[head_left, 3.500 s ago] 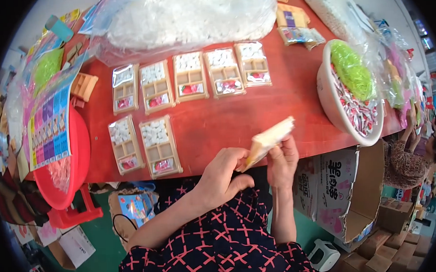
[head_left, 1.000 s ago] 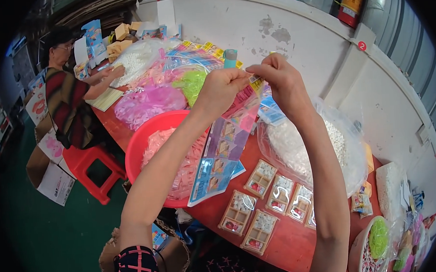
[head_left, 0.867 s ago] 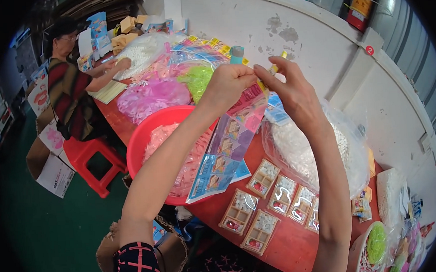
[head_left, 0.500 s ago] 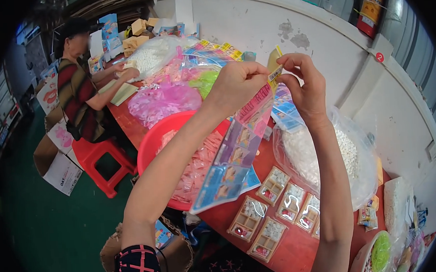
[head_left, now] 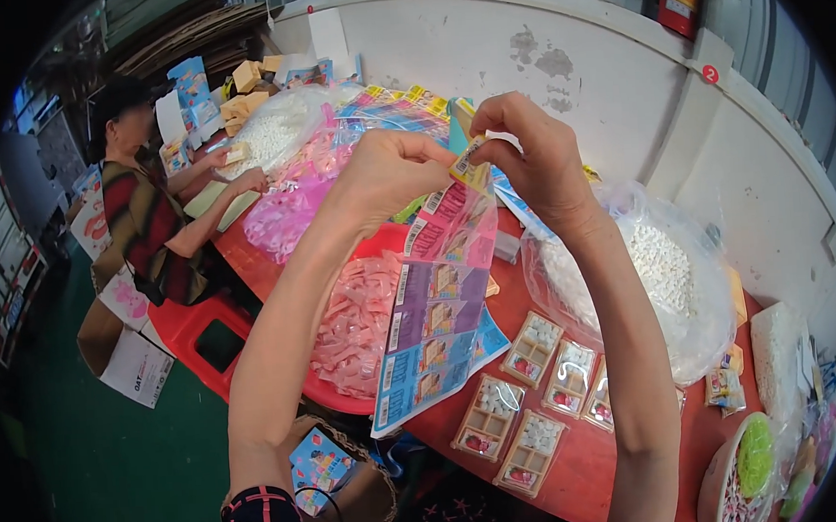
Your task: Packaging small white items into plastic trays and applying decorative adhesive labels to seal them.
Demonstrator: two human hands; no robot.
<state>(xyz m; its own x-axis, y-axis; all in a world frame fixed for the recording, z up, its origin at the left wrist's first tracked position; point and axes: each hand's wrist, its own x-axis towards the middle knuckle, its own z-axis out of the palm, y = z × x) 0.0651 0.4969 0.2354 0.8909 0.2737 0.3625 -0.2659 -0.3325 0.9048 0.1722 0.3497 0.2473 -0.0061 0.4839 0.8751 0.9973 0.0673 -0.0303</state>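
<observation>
My left hand [head_left: 390,177] is closed in a pinch on the upper left edge of a printed sticker sheet [head_left: 436,307], banded in yellow, pink, purple and blue. The sheet hangs down in front of a red basin [head_left: 345,394]. At its top, the thumb and forefinger of my right hand [head_left: 536,160] close on the yellow end [head_left: 470,160]. Whether that yellow piece is separate from the sheet I cannot tell. Below my hands lie several small divided trays [head_left: 489,414] under clear film, holding white and red pieces.
Pink packets [head_left: 355,330] fill the basin. A clear bag of white pieces [head_left: 659,267] lies by the wall, a purple bag [head_left: 283,216] beyond the basin. At the far left a co-worker [head_left: 155,204] handles pieces near a red stool [head_left: 200,339]. An open carton [head_left: 379,509] stands below.
Both hands have shifted somewhat left, still pinching the sheet's top. The sheet now hangs straighter, its printed face turned more toward me. The view has tilted slightly.
</observation>
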